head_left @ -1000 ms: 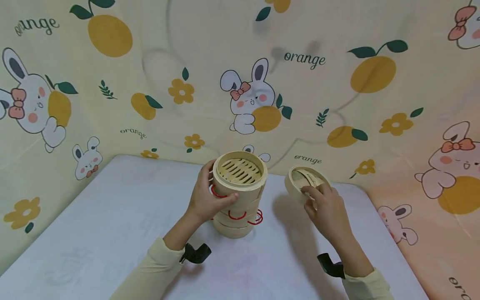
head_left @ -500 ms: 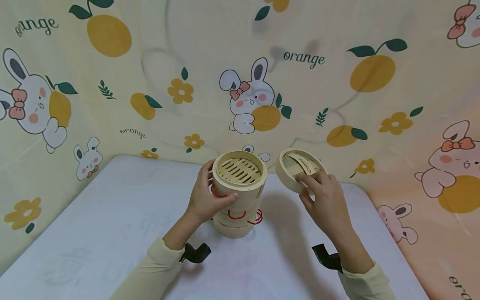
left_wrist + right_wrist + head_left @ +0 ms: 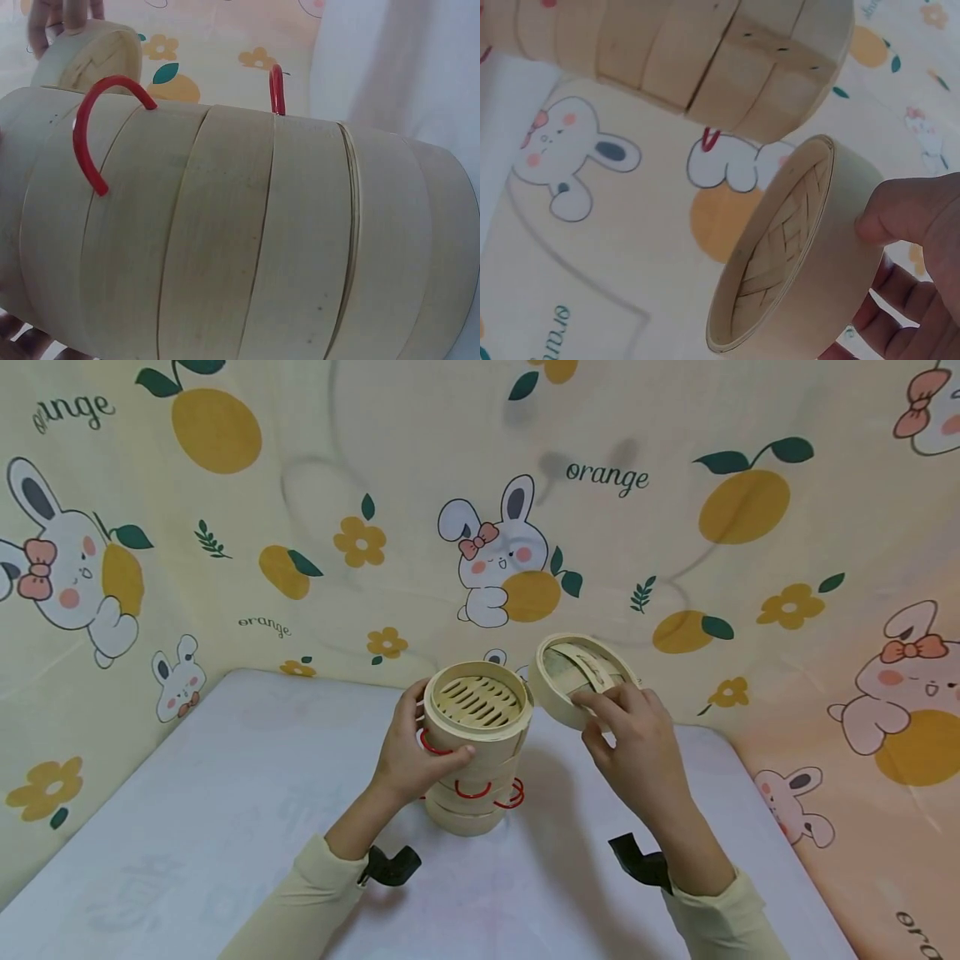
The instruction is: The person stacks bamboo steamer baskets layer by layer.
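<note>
A stack of round bamboo steamer baskets (image 3: 480, 760) with red loop handles stands upright on the white table, its slatted top tier facing up. My left hand (image 3: 420, 752) grips the upper part of the stack from the left, thumb across the front. In the left wrist view the stacked tiers (image 3: 225, 225) fill most of the picture. To the right, my right hand (image 3: 637, 743) holds the bamboo steamer lid (image 3: 555, 689) by its edge and top strip, tilted in the air beside the stack's top. The lid's woven underside (image 3: 780, 232) shows in the right wrist view.
The white table (image 3: 247, 793) reaches back to a cloth backdrop (image 3: 600, 543) printed with rabbits and oranges. Black wrist mounts (image 3: 393, 864) sit at both cuffs. A shadow falls on the table right of the stack.
My right hand has moved the lid up and to the left, closer to the stack's top. The left hand and the stack have stayed in place.
</note>
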### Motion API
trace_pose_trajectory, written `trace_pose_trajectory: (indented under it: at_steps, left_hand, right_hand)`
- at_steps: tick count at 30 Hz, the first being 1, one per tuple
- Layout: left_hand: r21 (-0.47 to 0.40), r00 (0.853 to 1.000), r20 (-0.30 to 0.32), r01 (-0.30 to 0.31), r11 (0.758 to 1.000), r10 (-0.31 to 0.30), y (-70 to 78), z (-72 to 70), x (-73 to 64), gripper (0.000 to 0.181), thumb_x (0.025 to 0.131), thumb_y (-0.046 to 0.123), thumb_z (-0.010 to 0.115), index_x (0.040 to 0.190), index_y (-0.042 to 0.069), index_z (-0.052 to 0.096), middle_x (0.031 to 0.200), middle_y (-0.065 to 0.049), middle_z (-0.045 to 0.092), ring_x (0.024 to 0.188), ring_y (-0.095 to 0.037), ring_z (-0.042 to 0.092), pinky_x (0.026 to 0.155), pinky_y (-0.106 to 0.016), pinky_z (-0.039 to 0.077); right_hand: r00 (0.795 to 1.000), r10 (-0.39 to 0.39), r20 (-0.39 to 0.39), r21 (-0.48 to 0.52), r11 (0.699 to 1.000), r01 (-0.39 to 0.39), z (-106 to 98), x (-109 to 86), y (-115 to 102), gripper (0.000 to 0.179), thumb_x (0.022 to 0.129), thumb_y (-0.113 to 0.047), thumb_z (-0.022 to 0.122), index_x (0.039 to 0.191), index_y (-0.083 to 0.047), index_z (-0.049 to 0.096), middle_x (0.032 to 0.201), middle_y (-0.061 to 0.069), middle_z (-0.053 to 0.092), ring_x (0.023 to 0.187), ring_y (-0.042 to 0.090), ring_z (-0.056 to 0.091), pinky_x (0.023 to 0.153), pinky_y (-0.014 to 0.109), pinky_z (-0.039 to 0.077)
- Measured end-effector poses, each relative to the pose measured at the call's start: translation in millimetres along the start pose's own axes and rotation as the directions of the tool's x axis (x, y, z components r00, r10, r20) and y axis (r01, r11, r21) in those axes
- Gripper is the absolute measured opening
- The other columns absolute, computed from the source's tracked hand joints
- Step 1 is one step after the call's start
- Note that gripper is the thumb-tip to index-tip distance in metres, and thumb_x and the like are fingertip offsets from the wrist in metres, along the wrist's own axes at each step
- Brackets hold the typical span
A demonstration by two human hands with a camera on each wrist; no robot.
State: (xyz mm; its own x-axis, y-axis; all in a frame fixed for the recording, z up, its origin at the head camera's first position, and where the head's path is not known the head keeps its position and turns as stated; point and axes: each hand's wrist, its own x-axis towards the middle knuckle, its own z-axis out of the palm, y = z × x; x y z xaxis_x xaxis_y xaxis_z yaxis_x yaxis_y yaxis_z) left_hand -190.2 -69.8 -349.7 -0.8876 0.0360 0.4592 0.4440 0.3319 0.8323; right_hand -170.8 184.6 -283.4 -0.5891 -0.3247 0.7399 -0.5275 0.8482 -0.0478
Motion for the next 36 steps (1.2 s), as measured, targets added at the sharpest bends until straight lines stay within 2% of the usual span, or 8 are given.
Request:
trace_pose_trajectory:
  at_steps: [3,6,13,19,36]
  left_hand:
    - [-0.016,1.000,0.006,-0.004,1.000,0.004,12.9,-3.2,-2.7,0.087,0.062,0.020,0.075,0.133,0.009,0.026,0.129,-0.009,0.038,0.116,-0.026,0.040,0.093,-0.043,0.037]
    - [-0.011,1.000,0.011,-0.006,1.000,0.006,18.2,-4.8,-3.6,0.086,0.063,0.019,0.074,0.133,0.007,0.026,0.128,-0.011,0.037,0.116,-0.027,0.040,0.093,-0.043,0.037]
    - [-0.016,1.000,0.003,0.009,1.000,-0.009,17.0,-5.0,-3.8,0.087,0.062,0.018,0.075,0.133,0.008,0.026,0.128,-0.009,0.038,0.115,-0.026,0.041,0.093,-0.042,0.037]
    - [-0.012,1.000,0.013,-0.003,1.000,0.003,17.3,-5.9,-4.2,0.087,0.062,0.019,0.075,0.133,0.007,0.026,0.128,-0.010,0.038,0.115,-0.027,0.040,0.093,-0.043,0.037]
    - [-0.037,0.999,0.025,-0.037,0.999,0.038,15.9,-7.2,-3.6,0.086,0.063,0.019,0.075,0.133,0.006,0.025,0.128,-0.009,0.038,0.114,-0.027,0.042,0.091,-0.042,0.038]
  right_hand:
    - [1.000,-0.010,0.008,0.010,1.000,0.010,-2,4.1,-5,0.032,0.070,-0.005,0.058,0.098,-0.019,0.065,0.080,0.004,0.053,0.069,0.020,0.042,0.061,0.031,0.032]
    - [1.000,-0.017,0.020,0.024,1.000,0.016,-3,8.1,-11,0.032,0.071,-0.005,0.057,0.099,-0.020,0.065,0.081,0.003,0.054,0.071,0.019,0.042,0.062,0.031,0.032]
    - [0.999,-0.046,0.000,0.078,0.996,0.046,0,13.8,-23,0.032,0.068,-0.002,0.062,0.096,-0.018,0.066,0.082,0.004,0.054,0.077,0.021,0.045,0.066,0.036,0.034]
    - [0.996,-0.093,-0.008,0.100,0.991,0.093,2,18.1,-34,0.033,0.067,-0.002,0.065,0.096,-0.019,0.066,0.082,0.004,0.053,0.078,0.022,0.045,0.067,0.038,0.035]
    - [0.985,-0.166,0.042,0.103,0.982,0.161,15,26.3,-57,0.032,0.070,-0.006,0.064,0.097,-0.022,0.065,0.085,0.002,0.052,0.076,0.020,0.045,0.064,0.035,0.034]
